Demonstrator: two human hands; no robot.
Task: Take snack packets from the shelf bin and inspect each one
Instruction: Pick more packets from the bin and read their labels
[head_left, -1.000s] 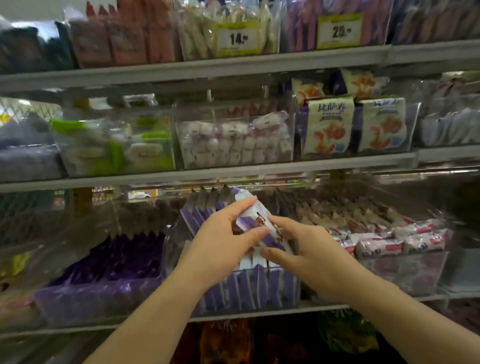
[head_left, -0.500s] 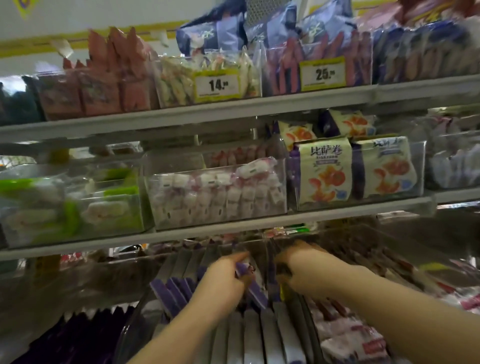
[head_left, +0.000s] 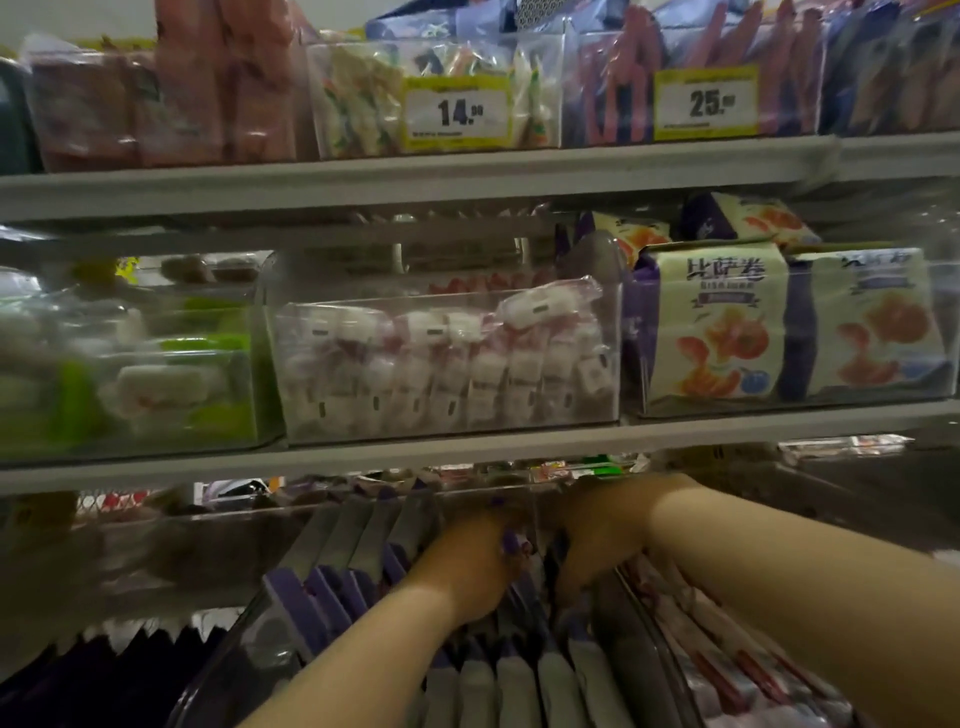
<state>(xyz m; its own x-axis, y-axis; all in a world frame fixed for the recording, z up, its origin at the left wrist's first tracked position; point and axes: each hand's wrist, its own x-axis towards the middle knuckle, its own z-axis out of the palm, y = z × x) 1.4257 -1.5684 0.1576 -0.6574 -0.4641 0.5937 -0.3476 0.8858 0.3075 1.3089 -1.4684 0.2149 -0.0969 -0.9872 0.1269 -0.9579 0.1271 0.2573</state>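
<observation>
Our left hand (head_left: 467, 566) and right hand (head_left: 602, 540) are both deep in the clear bin (head_left: 244, 649), knuckles toward us. The fingers are hidden behind the backs of the hands, so we cannot tell whether they are spread or pinching a packet. The purple-and-grey snack packets (head_left: 519, 680) stand on edge in tight rows around and below the fingers, and a purple corner (head_left: 511, 540) shows between the two hands. We judge them light, thin and crinkly, with slick film that slides easily and contents that may crush. The sealed top edge looks the best place to pinch, lifting straight up. Room is tight: the shelf board (head_left: 467, 449) hangs just above the fingers, the bin's wall lies to their left, and red-and-white packets (head_left: 727, 670) lie just to their right.
</observation>
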